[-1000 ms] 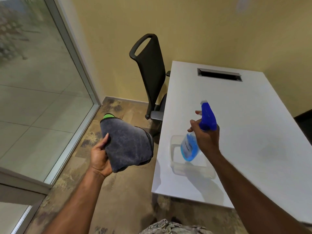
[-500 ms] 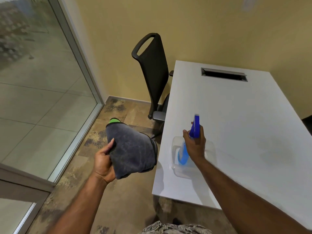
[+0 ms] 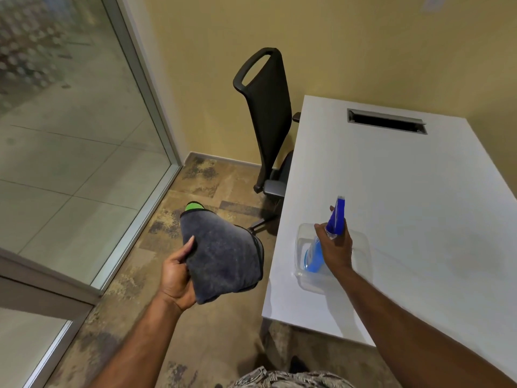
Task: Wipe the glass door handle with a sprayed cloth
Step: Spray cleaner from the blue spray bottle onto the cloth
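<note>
My left hand (image 3: 176,275) grips a folded dark grey cloth (image 3: 223,256) with a green corner, held over the floor left of the table. My right hand (image 3: 334,247) is closed around the neck of a blue spray bottle (image 3: 314,254), whose body stands inside a clear plastic container (image 3: 361,245) near the table's front-left corner. The bottle's blue trigger head (image 3: 337,214) sticks up above my fingers. A glass panel (image 3: 70,135) with a metal frame fills the left side. No door handle is visible.
A white table (image 3: 405,205) with a cable slot (image 3: 386,124) takes up the right side. A black office chair (image 3: 265,116) stands between the table and the yellow wall. Mottled brown floor (image 3: 195,331) lies below my arms.
My right hand has lowered the spray bottle from the air into the clear container on the table. My left hand has kept hold of the cloth, almost still.
</note>
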The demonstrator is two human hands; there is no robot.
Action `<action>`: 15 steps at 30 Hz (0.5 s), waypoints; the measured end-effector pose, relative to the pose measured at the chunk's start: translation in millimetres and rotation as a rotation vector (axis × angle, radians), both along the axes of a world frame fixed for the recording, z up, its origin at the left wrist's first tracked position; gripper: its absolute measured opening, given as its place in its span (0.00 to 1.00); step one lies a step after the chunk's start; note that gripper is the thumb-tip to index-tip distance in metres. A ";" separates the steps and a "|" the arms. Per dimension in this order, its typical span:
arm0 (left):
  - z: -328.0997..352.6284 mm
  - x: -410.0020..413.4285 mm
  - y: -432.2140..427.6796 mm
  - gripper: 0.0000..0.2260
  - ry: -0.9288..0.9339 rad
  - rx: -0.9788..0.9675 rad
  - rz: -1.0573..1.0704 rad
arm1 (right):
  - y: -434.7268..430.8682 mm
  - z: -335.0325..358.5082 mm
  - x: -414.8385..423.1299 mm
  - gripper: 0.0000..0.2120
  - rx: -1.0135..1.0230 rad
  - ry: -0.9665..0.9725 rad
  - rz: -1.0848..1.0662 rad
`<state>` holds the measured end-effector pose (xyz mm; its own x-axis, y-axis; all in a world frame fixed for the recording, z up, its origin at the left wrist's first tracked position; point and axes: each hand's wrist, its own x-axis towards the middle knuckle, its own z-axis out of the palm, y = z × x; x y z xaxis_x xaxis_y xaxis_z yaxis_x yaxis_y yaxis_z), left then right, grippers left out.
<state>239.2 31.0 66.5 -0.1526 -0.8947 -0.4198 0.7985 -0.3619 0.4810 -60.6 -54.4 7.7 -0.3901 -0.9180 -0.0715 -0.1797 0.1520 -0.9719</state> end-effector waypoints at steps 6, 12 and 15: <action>-6.4 6.8 7.3 0.31 -0.009 0.017 -0.012 | 1.5 1.7 -6.0 0.19 0.092 -0.034 0.078; -1.6 11.4 18.0 0.16 -0.024 0.076 -0.005 | 4.2 2.3 -12.7 0.37 0.176 0.095 0.101; -1.4 18.1 24.5 0.14 -0.028 0.101 0.009 | 22.7 3.6 -15.3 0.41 0.151 0.105 0.074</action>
<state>257.3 55.6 65.1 -0.1322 -0.8490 -0.5116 0.7887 -0.4027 0.4646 -75.8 -31.7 11.3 -0.3349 -0.9263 -0.1730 -0.2948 0.2773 -0.9144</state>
